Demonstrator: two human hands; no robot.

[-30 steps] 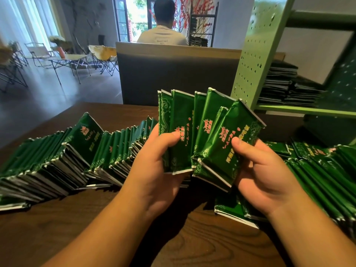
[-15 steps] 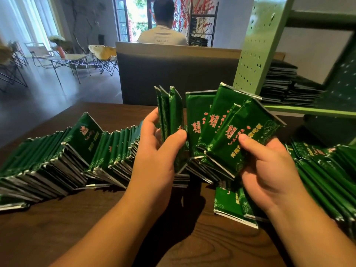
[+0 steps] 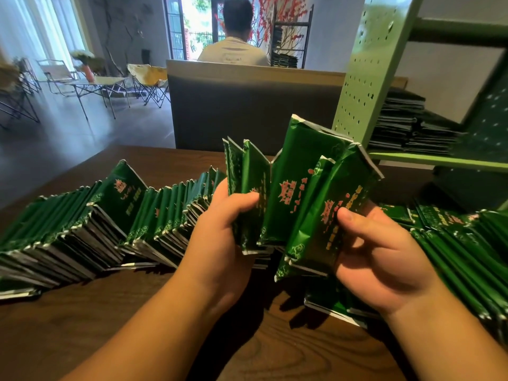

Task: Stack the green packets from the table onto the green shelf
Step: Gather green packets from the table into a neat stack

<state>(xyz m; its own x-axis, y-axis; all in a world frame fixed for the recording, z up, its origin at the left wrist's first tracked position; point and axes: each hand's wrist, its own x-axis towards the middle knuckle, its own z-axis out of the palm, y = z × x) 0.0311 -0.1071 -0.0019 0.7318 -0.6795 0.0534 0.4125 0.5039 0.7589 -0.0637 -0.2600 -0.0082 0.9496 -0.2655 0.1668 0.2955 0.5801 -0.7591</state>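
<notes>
We hold a fanned bunch of green packets (image 3: 291,199) above the desk's middle — left hand (image 3: 220,243) gripping the thin ones, right hand (image 3: 376,259) pinching the fuller ones. They look light, crinkly and slippery; squeeze the flat faces together before reaching the green shelf (image 3: 439,159) at the far right.

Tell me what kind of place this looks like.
Probably a café or tea shop with a lounge area. Folding chairs stand round a small table at the back, a green pegboard shelf holds stacked packets, and hundreds of green packets lie on the wooden table.
</notes>
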